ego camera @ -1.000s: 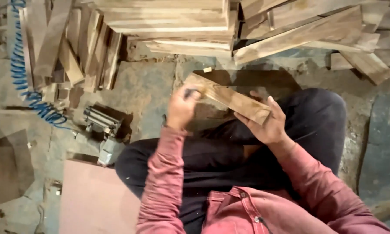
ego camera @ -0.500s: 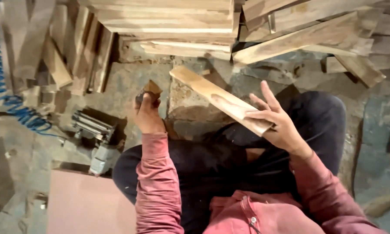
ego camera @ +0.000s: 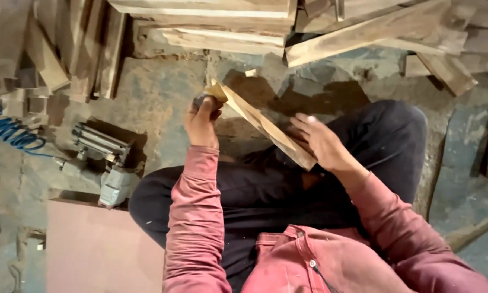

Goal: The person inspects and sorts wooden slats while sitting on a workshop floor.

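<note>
Dim, warm, soft light falls from above. The narrow tan wooden slat [ego camera: 263,126] casts a dark shadow on the grey concrete floor [ego camera: 162,97]. There is no glare. The stacked pale wooden planks [ego camera: 211,16] blur towards the upper edges, and the overall detail is soft.

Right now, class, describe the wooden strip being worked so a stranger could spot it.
Start at the person's dark-trousered lap. The wooden strip slants across it, right hand steadying its lower end, left hand at its upper tip. Unlike the stacked planks beyond, it is held up.
</note>
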